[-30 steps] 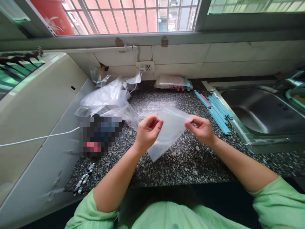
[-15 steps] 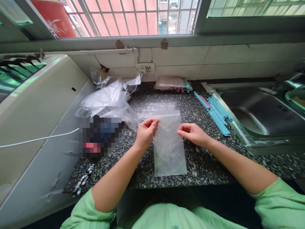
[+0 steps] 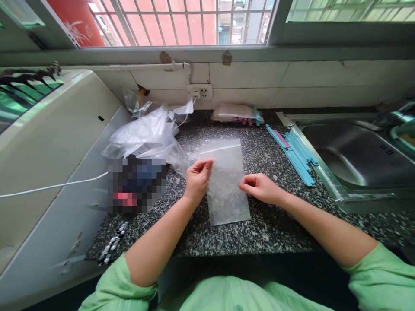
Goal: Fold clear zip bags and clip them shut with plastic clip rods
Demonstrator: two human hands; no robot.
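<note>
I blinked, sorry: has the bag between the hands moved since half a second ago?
Yes, the translucent bag has shifted toward the wall socket.

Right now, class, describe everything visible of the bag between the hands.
The bag is rectangular, clear, plastic-looking, with a line across its far end. It looks flat and slightly askew over the counter; whether it rests there is unclear. The left hand pinches its left edge; the right hand seems to pinch its right.

I wear a light-green buttoned shirt. My rectangular, see-through plastic bag is milky white, against a stone countertop speckled black, grey and white. Long, flat plastic strips are turquoise, with one pink piece; the metal sink is silver-grey.
</note>
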